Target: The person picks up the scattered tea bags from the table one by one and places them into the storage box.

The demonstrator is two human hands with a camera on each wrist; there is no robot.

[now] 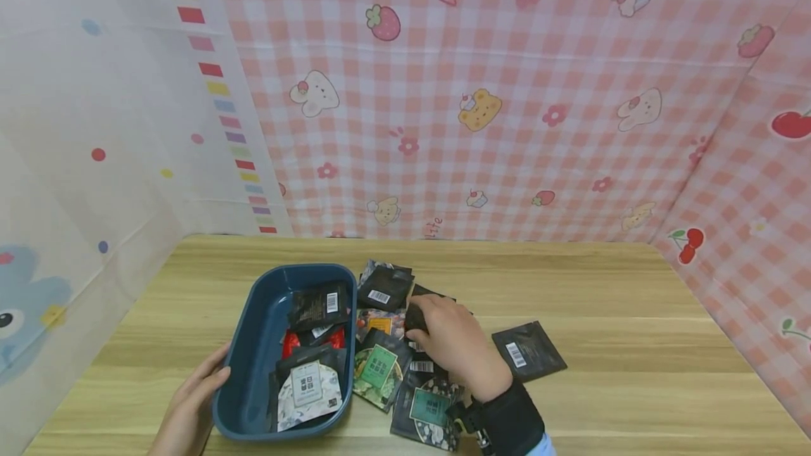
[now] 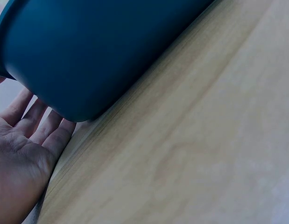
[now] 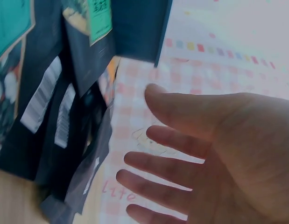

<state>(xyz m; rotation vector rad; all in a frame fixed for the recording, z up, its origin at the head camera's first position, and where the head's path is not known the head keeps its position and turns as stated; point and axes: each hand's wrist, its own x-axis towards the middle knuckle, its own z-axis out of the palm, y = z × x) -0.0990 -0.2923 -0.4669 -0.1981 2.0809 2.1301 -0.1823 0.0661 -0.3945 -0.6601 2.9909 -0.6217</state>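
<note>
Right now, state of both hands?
Left hand: open, touching the blue rectangular plastic bin.
Right hand: open, holding nothing, over flat black sachets.

Wood-grain desk (image 1: pixel 633 315), blue tub (image 1: pixel 243 371) standing on it, overlapping dark packets (image 1: pixel 388 286) just beside, lone black packet (image 1: pixel 535 350) farther right.

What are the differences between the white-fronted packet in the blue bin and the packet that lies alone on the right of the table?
The white-fronted packet shows a printed front with a label; the lone packet shows a plain black side with a white barcode.
The white-fronted packet is inside the blue bin, overlapping other packets; the lone packet lies directly on the table.
Both are flat and four-cornered.
</note>
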